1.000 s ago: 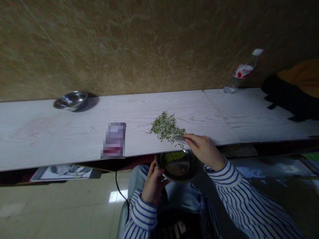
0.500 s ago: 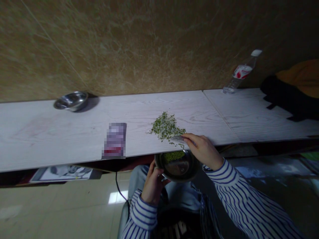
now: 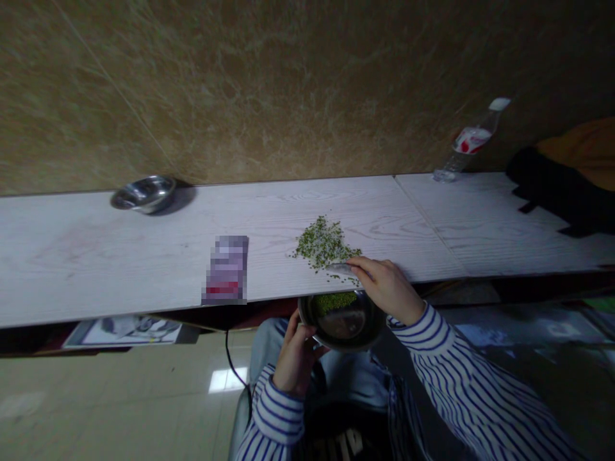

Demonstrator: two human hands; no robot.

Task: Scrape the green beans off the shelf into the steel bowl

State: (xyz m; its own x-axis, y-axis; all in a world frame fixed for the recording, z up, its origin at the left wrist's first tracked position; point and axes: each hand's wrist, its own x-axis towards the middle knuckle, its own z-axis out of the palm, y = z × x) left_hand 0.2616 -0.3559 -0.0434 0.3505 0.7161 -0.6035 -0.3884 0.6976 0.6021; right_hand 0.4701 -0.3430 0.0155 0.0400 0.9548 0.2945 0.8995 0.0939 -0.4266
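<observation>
My left hand [image 3: 296, 356] grips the left rim of a metal bowl [image 3: 342, 340], which is held just below the table's front edge. Small green beans [image 3: 335, 301] lie on the far side of its inside. Above it, my right hand [image 3: 388, 285] pinches a greyish spoon [image 3: 339, 268], its tip pointing left. The spoon is low over the tabletop, at the near edge of a spread pile of green beans and white grains [image 3: 323, 242]. A few loose beans lie between the spoon and the table edge.
A second metal bowl [image 3: 145, 194] stands at the back left of the white table [image 3: 96, 269]. A blurred purple item [image 3: 225, 270] lies near the front edge. Back right are a plastic bottle [image 3: 468, 142] and a black and orange bag [image 3: 571, 173]. Behind rises a brown wall [image 3: 269, 89].
My right hand has drawn the spoon slightly left along the near edge of the pile. My left hand keeps the bowl in place. The view has shifted slightly.
</observation>
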